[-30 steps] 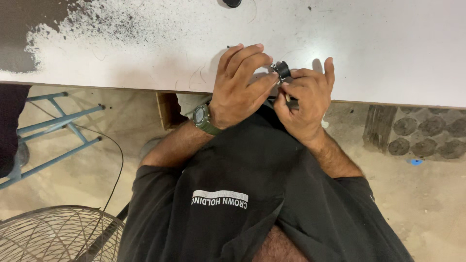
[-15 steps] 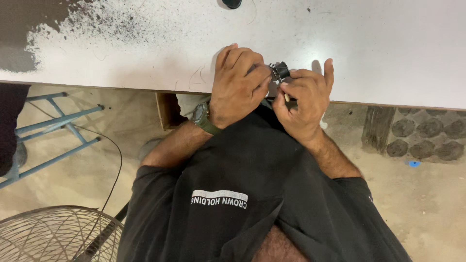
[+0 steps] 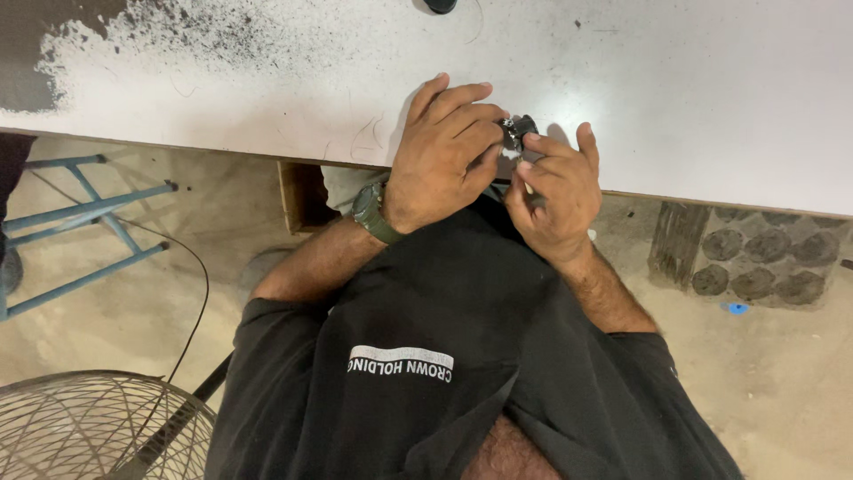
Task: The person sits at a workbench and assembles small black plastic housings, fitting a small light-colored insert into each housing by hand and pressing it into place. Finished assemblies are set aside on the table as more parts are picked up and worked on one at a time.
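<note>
Both of my hands meet at the near edge of a white worktable point(image 3: 693, 80). My left hand point(image 3: 444, 151), with a green watch on its wrist, curls over a small dark metal part point(image 3: 517, 132) and hides most of it. My right hand point(image 3: 555, 191) pinches the same part from the right side with its thumb and fingertips. The part is held just above the table's edge; its shape is too covered to make out.
The table's far left is scuffed black point(image 3: 160, 36). A dark round object point(image 3: 440, 5) sits at the top edge. Below are a blue metal frame point(image 3: 80, 213), a wire fan guard point(image 3: 80, 427), a thin cable point(image 3: 200, 302) and a concrete floor.
Both hands have shifted slightly on the small part, with the fingers regripping; they stay at the same spot on the table's edge.
</note>
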